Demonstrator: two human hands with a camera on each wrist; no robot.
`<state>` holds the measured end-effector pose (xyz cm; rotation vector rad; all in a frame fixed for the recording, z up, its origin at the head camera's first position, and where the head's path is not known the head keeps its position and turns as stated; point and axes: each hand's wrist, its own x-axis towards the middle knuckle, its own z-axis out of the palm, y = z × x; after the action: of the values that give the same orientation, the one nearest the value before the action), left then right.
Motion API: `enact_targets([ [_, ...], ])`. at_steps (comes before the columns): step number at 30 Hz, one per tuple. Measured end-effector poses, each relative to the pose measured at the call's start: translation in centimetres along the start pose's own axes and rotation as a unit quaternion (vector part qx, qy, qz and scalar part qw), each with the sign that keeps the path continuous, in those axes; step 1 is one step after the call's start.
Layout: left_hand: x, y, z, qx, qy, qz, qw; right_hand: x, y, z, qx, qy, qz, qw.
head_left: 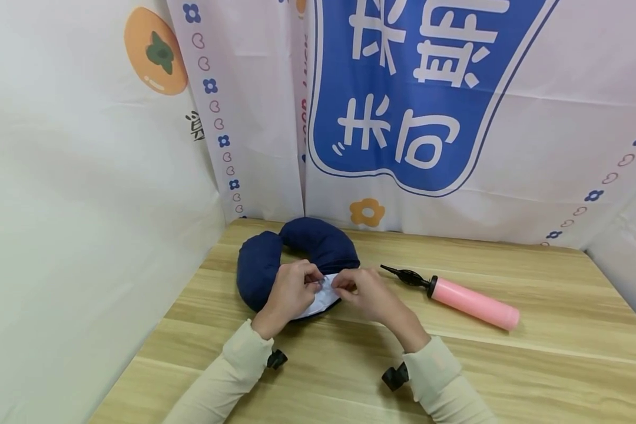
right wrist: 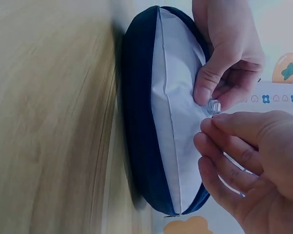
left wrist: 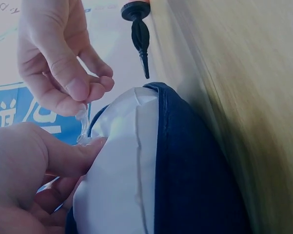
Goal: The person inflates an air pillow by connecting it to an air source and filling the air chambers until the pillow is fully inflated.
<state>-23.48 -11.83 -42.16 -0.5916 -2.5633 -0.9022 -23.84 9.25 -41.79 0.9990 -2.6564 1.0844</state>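
Observation:
A navy U-shaped neck pillow (head_left: pixel 320 241) lies on the wooden table, its cover open at the near side. Through the opening shows a white inflatable liner (left wrist: pixel 119 170) with a seam. From the liner sticks up a small clear plastic valve (right wrist: pixel 214 107). My left hand (head_left: pixel 291 288) pinches the liner at the valve's base between thumb and fingers. Opposite it, my right hand (head_left: pixel 368 292) pinches the upper end of the clear valve with its fingertips, seen in the left wrist view. Whether the valve's plug is in or out cannot be told.
To the right of the pillow lies a hand pump with a pink barrel (head_left: pixel 474 303) and a black nozzle (head_left: pixel 409 277) pointing toward the pillow. A printed white cloth (head_left: pixel 265 118) hangs behind the table, and a white wall sheet (head_left: pixel 85 206) stands at the left.

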Motion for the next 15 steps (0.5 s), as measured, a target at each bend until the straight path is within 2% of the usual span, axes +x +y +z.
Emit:
enact_targets([
  [8,0.3,-0.1,-0.4,-0.012,0.005,0.009,0.9999,0.5,-0.5,0.6,0.009,0.040,-0.009,0.9991],
  [15,0.2,-0.2,-0.5,0.000,0.003,0.014,0.9999,0.7,-1.2,1.2,0.025,0.076,0.018,0.9966],
])
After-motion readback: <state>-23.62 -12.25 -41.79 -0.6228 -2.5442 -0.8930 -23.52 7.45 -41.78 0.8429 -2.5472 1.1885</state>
